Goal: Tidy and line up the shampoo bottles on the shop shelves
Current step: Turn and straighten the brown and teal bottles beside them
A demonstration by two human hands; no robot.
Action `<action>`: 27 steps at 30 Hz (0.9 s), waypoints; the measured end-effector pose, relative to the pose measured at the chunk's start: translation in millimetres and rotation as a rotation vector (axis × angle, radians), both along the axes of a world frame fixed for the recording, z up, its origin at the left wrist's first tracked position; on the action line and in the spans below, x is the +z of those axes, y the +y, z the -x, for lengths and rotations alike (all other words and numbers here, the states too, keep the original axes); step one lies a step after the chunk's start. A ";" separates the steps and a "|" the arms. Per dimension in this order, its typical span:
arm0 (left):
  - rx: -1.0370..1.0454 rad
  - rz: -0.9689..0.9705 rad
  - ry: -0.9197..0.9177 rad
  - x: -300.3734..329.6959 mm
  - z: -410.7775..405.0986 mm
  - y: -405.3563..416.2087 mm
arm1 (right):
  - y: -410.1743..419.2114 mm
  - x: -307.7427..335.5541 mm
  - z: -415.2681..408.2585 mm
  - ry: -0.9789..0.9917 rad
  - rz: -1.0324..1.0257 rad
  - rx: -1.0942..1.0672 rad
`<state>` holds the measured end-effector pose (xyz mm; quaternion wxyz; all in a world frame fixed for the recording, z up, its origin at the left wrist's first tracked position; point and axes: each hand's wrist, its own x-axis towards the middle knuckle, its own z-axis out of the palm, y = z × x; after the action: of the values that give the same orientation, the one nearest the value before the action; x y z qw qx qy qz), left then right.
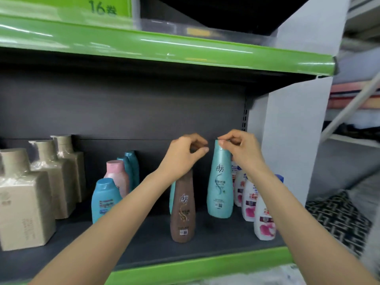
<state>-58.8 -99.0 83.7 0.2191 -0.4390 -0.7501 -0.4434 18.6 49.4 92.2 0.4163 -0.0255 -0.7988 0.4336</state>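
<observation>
In the head view, a tall teal bottle is seen standing on the dark shelf, and it is used here as the landmark. Its cap is pinched from above by the right hand, likely so the bottle can be turned or slid without being knocked over. It looks lifted or tipped a little, but that cannot be told for sure.

Just left of the teal bottle, a brown bottle is held at its top by the left hand, with the fingers curled round the cap. It stands nearer the front edge than the teal bottle, so the two are not yet in line.

Just right of the teal bottle, white bottles are set in a row. Far to its left, a blue bottle, a pink bottle and beige square bottles are lined up front to back.
</observation>
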 end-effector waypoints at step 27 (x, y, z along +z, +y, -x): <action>-0.248 0.288 -0.195 -87.5 -72.3 -80.3 | -46.6 -50.7 -101.1 0.069 0.674 0.167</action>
<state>13.5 -179.3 -3.8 0.0243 -0.5098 -0.7635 -0.3958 119.7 2.8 41.5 0.3742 -0.0813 -0.5957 0.7060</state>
